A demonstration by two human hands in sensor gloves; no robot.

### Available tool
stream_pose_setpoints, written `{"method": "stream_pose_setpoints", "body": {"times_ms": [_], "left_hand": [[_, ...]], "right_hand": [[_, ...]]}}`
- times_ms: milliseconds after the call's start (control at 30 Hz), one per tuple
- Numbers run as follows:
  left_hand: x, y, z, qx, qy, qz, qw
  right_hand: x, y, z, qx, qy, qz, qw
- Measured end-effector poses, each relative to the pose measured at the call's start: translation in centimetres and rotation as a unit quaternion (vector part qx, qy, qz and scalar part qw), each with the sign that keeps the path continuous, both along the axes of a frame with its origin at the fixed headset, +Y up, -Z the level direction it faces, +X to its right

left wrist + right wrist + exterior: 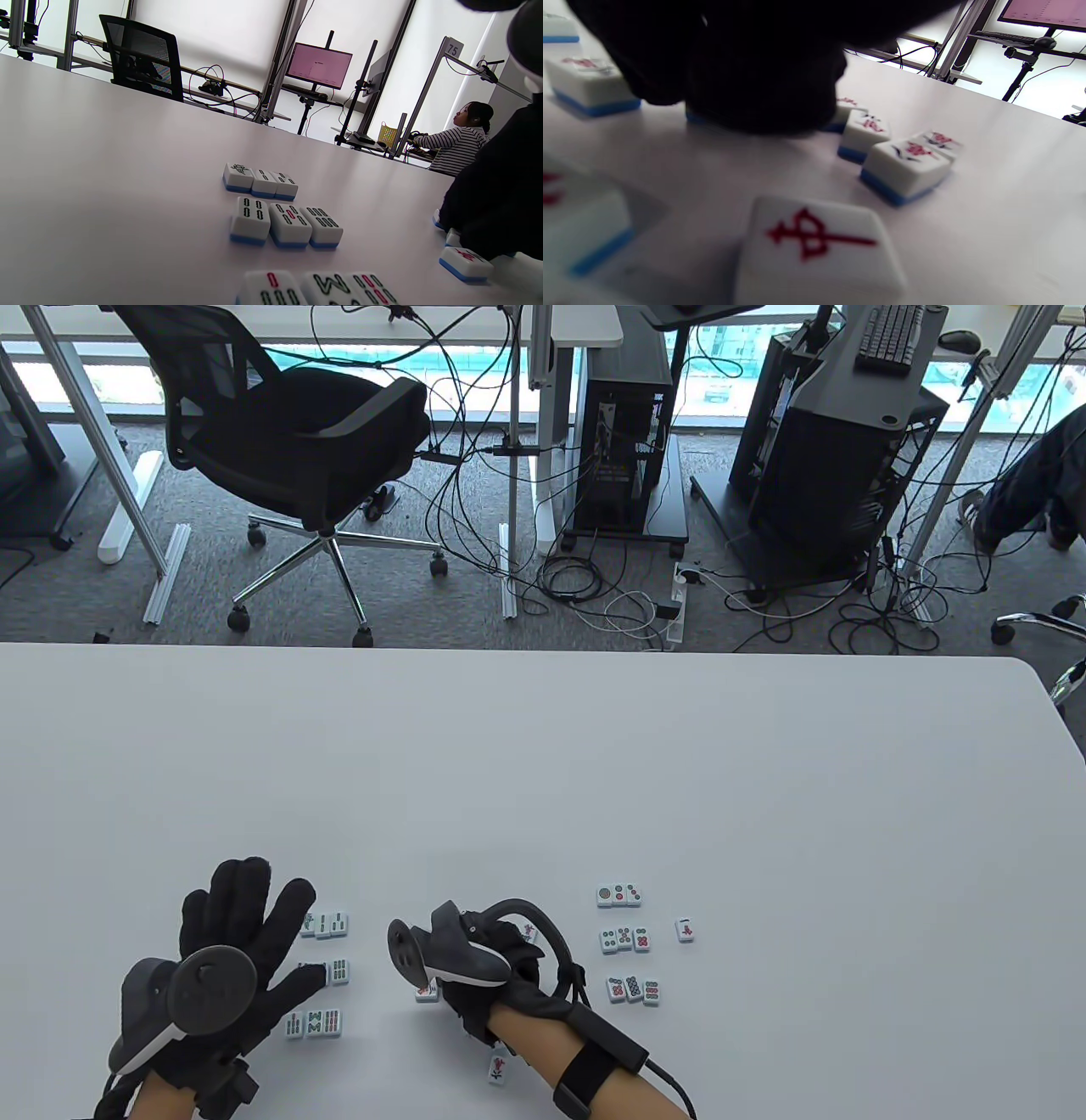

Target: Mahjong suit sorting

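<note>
Red-character tile (818, 250) lies nearest (face up); right hand (734, 63) beyond it.

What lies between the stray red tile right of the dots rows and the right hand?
The three dots rows lie between the stray tile and the right hand; reaching over them clears the way.

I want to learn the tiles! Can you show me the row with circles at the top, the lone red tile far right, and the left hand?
Top circle row (618, 895), table view, its middle tile.
Lone red tile (685, 931), table view, its face.
Left hand (242, 929), table view, glove's knuckles.
</note>
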State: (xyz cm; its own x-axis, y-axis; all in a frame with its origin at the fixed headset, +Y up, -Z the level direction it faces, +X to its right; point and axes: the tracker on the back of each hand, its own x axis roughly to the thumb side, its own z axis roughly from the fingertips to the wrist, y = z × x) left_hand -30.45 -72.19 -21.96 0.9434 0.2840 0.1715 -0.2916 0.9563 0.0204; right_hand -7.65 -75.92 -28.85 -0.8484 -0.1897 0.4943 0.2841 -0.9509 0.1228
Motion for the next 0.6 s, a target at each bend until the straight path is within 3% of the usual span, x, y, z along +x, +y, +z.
{"method": "stream_pose_setpoints", "body": {"times_ms": [400, 600], "left_hand": [[-0.06, -0.02, -0.03, -0.005, 0.002, 0.001, 1.000], [-0.02, -0.05, -0.03, -0.009, 0.001, -0.002, 1.000]], "right_hand": [[0.21, -0.40, 0.37, 0.000, 0.037, -0.002, 0.999], [0.85, -0.29, 0.20, 0.000, 0.054, -0.051, 0.997]]}}
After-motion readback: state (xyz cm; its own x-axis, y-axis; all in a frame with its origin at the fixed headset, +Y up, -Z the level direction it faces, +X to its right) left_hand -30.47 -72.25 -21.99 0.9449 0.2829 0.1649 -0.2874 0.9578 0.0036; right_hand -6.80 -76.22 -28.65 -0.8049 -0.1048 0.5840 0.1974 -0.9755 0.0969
